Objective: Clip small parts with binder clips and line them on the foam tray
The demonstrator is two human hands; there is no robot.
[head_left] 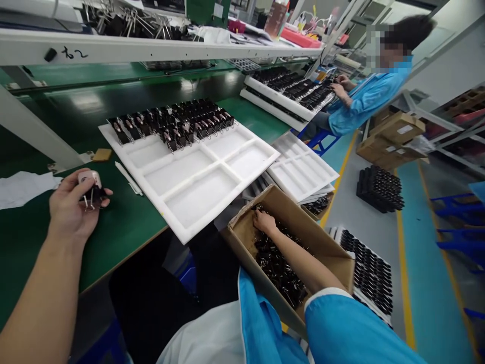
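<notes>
My left hand, above the green table at the left, is closed around a small pinkish-white part with a black binder clip on it. My right hand reaches into a cardboard box of black binder clips. Its fingers are bent down at the far left end of the box, and what they hold, if anything, is hidden. Between my hands lies a white tray with divided compartments. Rows of black clips with pinkish parts in them stand on its far side.
A metal shelf runs above the table. White trays are stacked beyond the box. At the back right a person in blue handles clips on another tray. More clips stand on the floor.
</notes>
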